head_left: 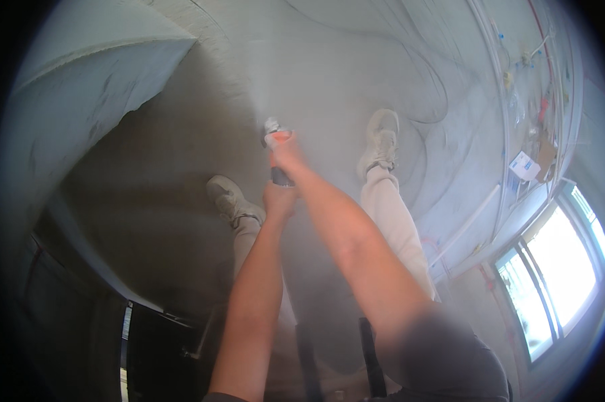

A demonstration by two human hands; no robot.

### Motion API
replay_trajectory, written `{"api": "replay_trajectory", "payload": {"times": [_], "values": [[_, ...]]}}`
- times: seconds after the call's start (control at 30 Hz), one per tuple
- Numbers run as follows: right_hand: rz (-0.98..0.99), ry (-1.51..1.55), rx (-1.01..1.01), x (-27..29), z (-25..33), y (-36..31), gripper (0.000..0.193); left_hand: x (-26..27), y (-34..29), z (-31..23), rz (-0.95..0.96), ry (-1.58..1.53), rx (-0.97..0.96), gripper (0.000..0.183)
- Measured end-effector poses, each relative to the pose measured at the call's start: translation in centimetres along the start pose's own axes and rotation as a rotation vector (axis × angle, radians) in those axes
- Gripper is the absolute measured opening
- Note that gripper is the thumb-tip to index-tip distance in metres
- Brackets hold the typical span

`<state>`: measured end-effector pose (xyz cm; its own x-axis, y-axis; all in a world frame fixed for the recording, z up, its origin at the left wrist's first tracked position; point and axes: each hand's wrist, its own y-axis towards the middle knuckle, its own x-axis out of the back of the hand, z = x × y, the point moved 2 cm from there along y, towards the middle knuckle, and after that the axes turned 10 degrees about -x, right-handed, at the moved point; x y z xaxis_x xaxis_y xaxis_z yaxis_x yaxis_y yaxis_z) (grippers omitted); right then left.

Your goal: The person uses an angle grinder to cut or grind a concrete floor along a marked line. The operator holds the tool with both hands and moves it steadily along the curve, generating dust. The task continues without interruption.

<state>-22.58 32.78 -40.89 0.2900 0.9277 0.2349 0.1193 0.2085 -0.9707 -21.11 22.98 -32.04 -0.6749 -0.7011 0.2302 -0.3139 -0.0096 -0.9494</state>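
Nearest: right forearm and left forearm run in from lower edge, both hands on one tool. Left hand [280,199] is closed around the dark rear of a handheld power tool [280,177], probably an angle grinder; right hand [287,153] is wrapped around the orange front section, close behind the pale, dusty head. Finger detail blurred. Tool sits out ahead of the body, roughly between the left shoe [227,197] and right shoe [383,137], head pointing away. Pale dust streams forward off the head, so step in hand reads as grinding or cutting, mid-pass; whether the head touches the surface, can't tell. Next move likely calls for a firm two-handed grip, steady head angle, feet kept well off the working end. Beyond: grey, dusty floor [329,74], thin dark cable [444,100] looping right of the right shoe, rough-edged pale slab [108,87] upper left. Far right: white box [524,166] beside brown cardboard [548,157], then bright window [564,261] lower right.
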Motion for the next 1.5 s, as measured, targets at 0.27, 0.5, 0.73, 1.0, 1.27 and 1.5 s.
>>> {"api": "replay_trajectory", "payload": {"times": [0.27, 0.5, 0.73, 1.0, 1.27, 1.5], "values": [[-0.049, 0.02, 0.053, 0.8, 1.7, 1.0, 0.098, -0.4, -0.2, -3.3, -0.061, -0.02, 0.006, 0.058], [-0.008, 0.038, 0.089, 1.3, 2.0, 1.8, 0.103, -0.4, -1.1, -4.7, -0.048, -0.044, 0.027, 0.055], [-0.041, -0.031, 0.111, 1.6, 2.5, 2.5, 0.093, -1.0, -0.2, -4.3, -0.089, -0.024, 0.025, 0.056], [0.015, -0.117, 0.093, 1.7, 2.9, 3.4, 0.11, -1.2, 0.1, -4.7, -0.063, -0.058, 0.03, 0.055], [0.026, -0.097, 0.124, 1.9, 3.7, 3.3, 0.105, -1.0, -0.1, -5.9, -0.072, -0.1, 0.024, 0.049], [-0.008, 0.005, 0.166, 2.1, 4.3, 3.5, 0.078, -0.8, 0.0, -6.6, -0.057, -0.128, 0.014, 0.046]]}}
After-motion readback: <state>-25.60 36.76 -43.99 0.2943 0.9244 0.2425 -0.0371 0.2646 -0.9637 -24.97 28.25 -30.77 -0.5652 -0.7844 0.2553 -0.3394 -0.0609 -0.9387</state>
